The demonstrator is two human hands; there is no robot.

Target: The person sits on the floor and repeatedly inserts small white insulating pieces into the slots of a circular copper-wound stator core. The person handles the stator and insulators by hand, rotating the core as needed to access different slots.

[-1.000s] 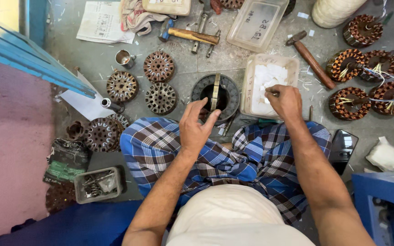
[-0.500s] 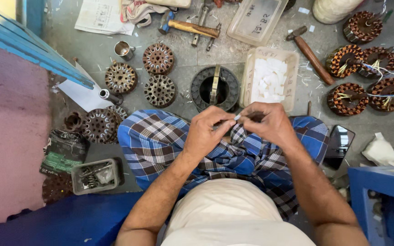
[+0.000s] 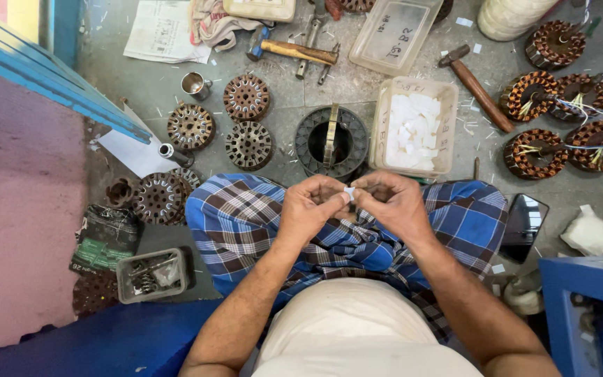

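I see both hands meeting over the lap: the left hand point(image 3: 312, 209) and the right hand point(image 3: 392, 202) pinch one small white paper slip point(image 3: 349, 191) between thumb and fingertips, closed tight on it, the other fingers curled in. Held up close like this, between the knees over the blue checked cloth point(image 3: 246, 223), the slip looks placed for fine fingerwork, perhaps folding, though I cannot tell the exact action. Just ahead of the hands stands a dark ring-shaped stator core point(image 3: 331, 143) with a flat strip across its opening, within easy reach. Just beside it, to the right, a pale open tray point(image 3: 414, 127) holds a heap of the same white slips. Farther off, a clear shallow tray point(image 3: 396, 31) lies apparently empty. A hammer point(image 3: 476, 87) rests near the tray. On the right lie copper-wound stators point(image 3: 570, 129); on the left, bare laminated cores point(image 3: 218, 126) and a small metal cup point(image 3: 195, 85). By the left knee, a small grey box point(image 3: 151, 276) holds what look like loose metal parts.
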